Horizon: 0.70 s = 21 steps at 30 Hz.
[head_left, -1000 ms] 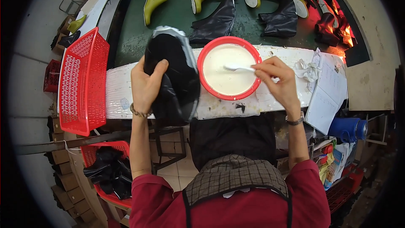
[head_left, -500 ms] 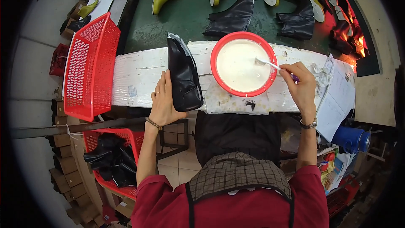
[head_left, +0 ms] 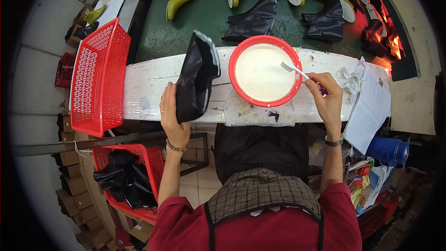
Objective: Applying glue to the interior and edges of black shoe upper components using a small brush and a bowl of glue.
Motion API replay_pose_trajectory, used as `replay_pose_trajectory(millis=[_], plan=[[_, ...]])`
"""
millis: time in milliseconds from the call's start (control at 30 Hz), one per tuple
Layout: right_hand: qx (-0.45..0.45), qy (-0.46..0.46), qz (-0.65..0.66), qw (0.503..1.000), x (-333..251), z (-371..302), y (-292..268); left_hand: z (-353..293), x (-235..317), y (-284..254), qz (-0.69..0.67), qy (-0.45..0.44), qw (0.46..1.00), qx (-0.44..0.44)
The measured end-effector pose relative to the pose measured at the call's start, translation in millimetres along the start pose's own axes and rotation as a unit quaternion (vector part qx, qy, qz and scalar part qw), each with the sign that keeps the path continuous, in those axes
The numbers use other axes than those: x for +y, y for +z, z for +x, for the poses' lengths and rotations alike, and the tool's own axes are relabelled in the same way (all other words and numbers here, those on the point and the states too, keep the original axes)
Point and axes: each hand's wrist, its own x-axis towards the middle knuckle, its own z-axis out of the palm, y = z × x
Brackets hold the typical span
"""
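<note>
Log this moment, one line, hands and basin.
Left hand: holds black boot | Right hand: holds brush over red basin | Basin: pale liquid

Lettering: none legible. Paper sheets point(head_left: 366, 117), right end of bench: marks too faint to read. Bluish mark point(head_left: 145, 103) on white bench top point(head_left: 155, 76), left: blurred. Coloured packaging point(head_left: 368, 185), near right: print unreadable. Pale label point(head_left: 138, 227) on brown carton point(head_left: 143, 234), near left: too small.

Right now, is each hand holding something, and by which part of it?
The left hand holds a black boot by its lower end in the picture; the right hand holds a small brush by its handle.
</note>
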Motion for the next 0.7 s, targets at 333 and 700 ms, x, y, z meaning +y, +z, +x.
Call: replay_pose_trajectory(millis=[333,700], plan=[[-0.072,-0.072,0.132,0.986,-61.9,-2.7,37.4,26.5,68.3,12.0,-0.029,0.114,0.989,0.092],[0.054,-0.119,0.090,0.987,-30.7,30.4,27.9,9.8,65.6,19.2,-0.251,0.077,0.956,0.130]])
